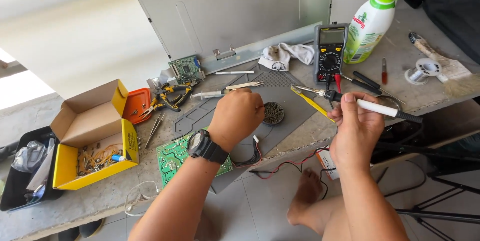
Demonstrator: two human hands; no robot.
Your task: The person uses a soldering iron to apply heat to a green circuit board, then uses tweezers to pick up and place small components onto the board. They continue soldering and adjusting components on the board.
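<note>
My right hand point(353, 123) grips a soldering iron point(372, 107) with a white handle, its metal tip pointing left over the grey work mat point(287, 96). My left hand point(236, 116), with a black wristwatch, is closed in a fist above the mat; whether it pinches something small is hidden. Just right of that fist sits a round tin of brass tip-cleaning wool point(273, 113). A green circuit board point(172, 156) with a wire bundle lies under my left wrist at the bench's front edge.
A black and yellow multimeter point(329, 51) stands behind the mat, a spray bottle point(369, 26) and solder spool point(422, 69) to its right. A yellow cardboard box point(95, 136), pliers point(170, 96), tweezers, a small green board point(186, 69) and a metal panel point(225, 16) lie left and behind.
</note>
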